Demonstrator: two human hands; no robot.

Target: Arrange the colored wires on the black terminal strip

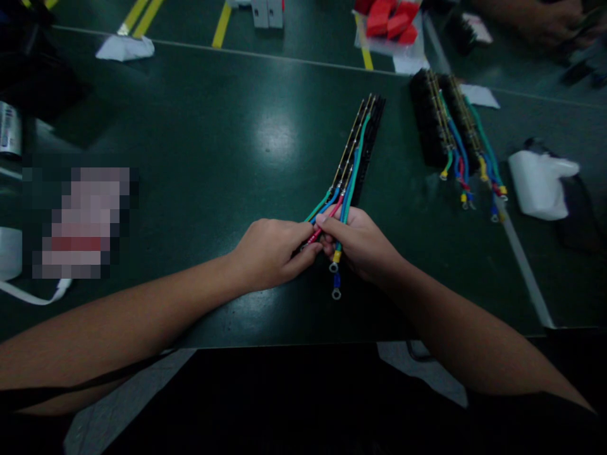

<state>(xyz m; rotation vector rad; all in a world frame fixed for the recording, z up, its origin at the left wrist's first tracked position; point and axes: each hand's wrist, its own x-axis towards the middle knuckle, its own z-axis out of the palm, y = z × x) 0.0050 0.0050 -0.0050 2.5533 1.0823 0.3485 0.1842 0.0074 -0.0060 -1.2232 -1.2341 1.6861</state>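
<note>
A long black socket strip (366,151) with brass bars and green, blue and red wires lies slanted on the table, its wired end toward me. My left hand (281,251) is closed, thumb and fingers pinching the wires (313,235) on the left side, the red one among them. My right hand (363,243) wraps the near end of the strip, thumb pressed over the wires. Below the right thumb hang ring terminals (334,266), one with a yellow sleeve and one with a blue sleeve. The fingers hide part of the wires.
Two similar wired black strips (448,123) lie at the right, beside a white object (540,183). A blurred-out phone-like item (85,221) with a white cable lies left. Red parts (391,22) sit on a bag at the back. Another person's hands (554,25) are at the far right.
</note>
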